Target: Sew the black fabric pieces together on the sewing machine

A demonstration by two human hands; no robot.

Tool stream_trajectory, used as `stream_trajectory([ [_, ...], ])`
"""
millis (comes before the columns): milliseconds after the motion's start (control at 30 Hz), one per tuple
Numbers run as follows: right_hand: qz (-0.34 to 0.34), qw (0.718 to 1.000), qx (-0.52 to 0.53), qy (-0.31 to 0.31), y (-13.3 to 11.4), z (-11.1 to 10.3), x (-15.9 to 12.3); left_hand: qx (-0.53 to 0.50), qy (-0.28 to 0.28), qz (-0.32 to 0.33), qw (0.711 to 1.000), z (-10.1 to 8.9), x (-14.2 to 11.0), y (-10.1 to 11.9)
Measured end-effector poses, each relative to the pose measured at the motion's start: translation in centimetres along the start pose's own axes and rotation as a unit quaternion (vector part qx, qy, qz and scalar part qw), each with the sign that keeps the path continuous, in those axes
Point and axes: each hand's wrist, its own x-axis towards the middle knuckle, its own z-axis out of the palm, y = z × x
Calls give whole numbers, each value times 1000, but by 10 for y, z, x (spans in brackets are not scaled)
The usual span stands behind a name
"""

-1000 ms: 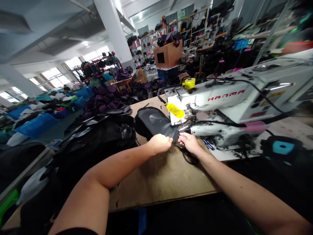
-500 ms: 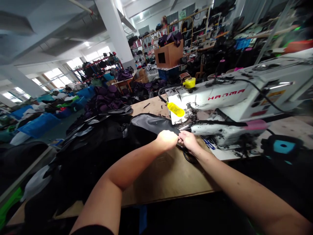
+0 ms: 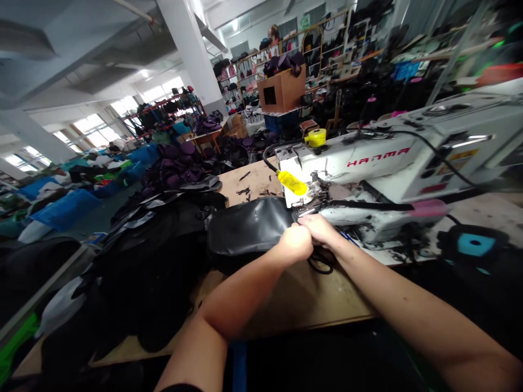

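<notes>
Under the fingers: black leatherette bag [image 3: 247, 234], its corner gathered between both hands, lying on the tabletop.
Left hand [image 3: 295, 245]: fingers curled shut, gripping the bag's corner.
Right hand [image 3: 321, 228]: fingers bent closed beside the left hand, pinching the same edge.
Just beyond the fingers: white HANMA sewing machine [image 3: 392, 174], with a yellow tag [image 3: 292, 183] hanging at its end.
Below the fingers: black cord loop [image 3: 321, 265] on the wooden table [image 3: 327, 299].
</notes>
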Motion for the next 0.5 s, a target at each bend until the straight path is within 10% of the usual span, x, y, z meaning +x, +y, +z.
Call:
stream_trajectory([
  [100,10,998,-44,-43,-3,-2,-2,-49,79,-6,996,-18,0,-58],
  [200,20,997,-51,-62,0,3,-10,-21,217,-176,960,-36,0,-135],
  [333,42,998,-28,-27,7,12,-10,-93,133,-188,969,-42,-4,-209],
  [500,86,996,4,17,7,16,3,-99,149,-197,964,-33,-14,-232],
])
